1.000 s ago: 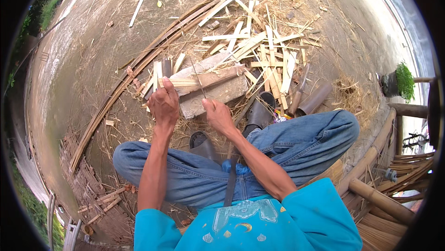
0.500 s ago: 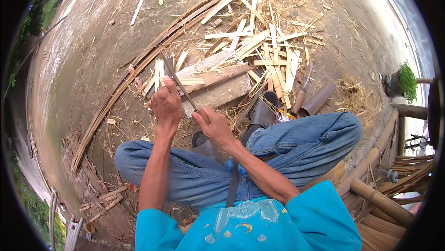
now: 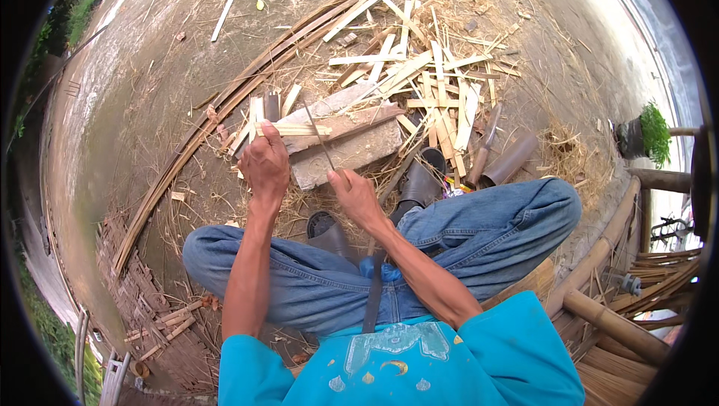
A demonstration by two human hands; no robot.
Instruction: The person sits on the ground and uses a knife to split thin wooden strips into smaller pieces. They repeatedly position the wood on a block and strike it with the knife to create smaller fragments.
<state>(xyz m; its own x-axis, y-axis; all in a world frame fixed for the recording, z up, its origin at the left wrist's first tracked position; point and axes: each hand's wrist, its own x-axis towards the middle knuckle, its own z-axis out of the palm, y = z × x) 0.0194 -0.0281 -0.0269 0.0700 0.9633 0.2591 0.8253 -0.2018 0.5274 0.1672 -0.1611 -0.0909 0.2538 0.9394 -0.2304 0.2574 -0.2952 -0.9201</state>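
My left hand (image 3: 264,166) is closed round a short pale bamboo strip (image 3: 296,129), whose free end points right over the wooden block. In my right hand (image 3: 358,198) is the handle end of a knife (image 3: 320,136). Its dark thin blade slants up and left, crossing the strip near its right end; whether it cuts in, I cannot tell. Beneath both lies a wooden block (image 3: 359,124) resting against a grey slab (image 3: 352,155). Pale split pieces (image 3: 255,112) stand just beyond my left fist.
Many cut bamboo strips (image 3: 408,69) lie heaped ahead. Long split poles (image 3: 217,117) curve along the left. A second knife (image 3: 490,140) and a bamboo tube (image 3: 511,159) lie by my sandalled foot (image 3: 421,181). A potted plant (image 3: 655,132) stands at the right.
The knife has swung right, from beside my left fist to near the strip's free end. My right hand has shifted slightly right; my left keeps hold of the strip.
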